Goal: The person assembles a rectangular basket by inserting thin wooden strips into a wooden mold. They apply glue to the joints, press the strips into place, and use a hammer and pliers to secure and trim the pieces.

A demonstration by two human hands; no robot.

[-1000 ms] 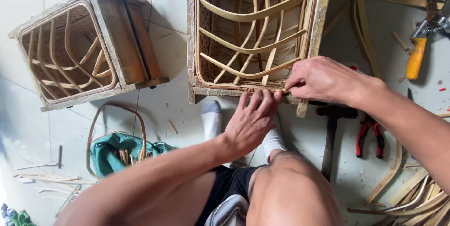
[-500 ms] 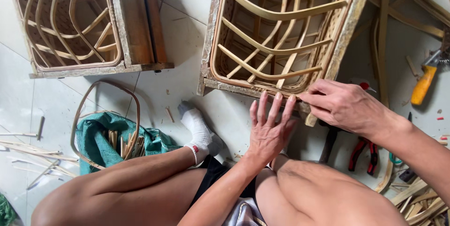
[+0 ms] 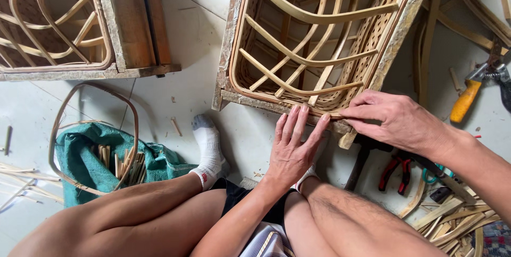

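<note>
Rattan frames, two, left hand [image 3: 291, 150] flat on near frame [image 3: 319, 44], right hand [image 3: 391, 118] pinching its rim.

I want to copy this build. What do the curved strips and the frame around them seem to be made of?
The pale curved strips look like split bamboo or rattan: tan, matt, bent smoothly. The rough rectangular frame looks like weathered, unfinished wood, grey and chipped at its edges.

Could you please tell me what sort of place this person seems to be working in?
Most likely a small floor-level workshop for rattan or bamboo basket weaving. Both hands press on the rim of a half-built cane basket in a wooden mould, a green cloth holds cut strips, and red-handled pliers lie on the tiled floor.
</note>
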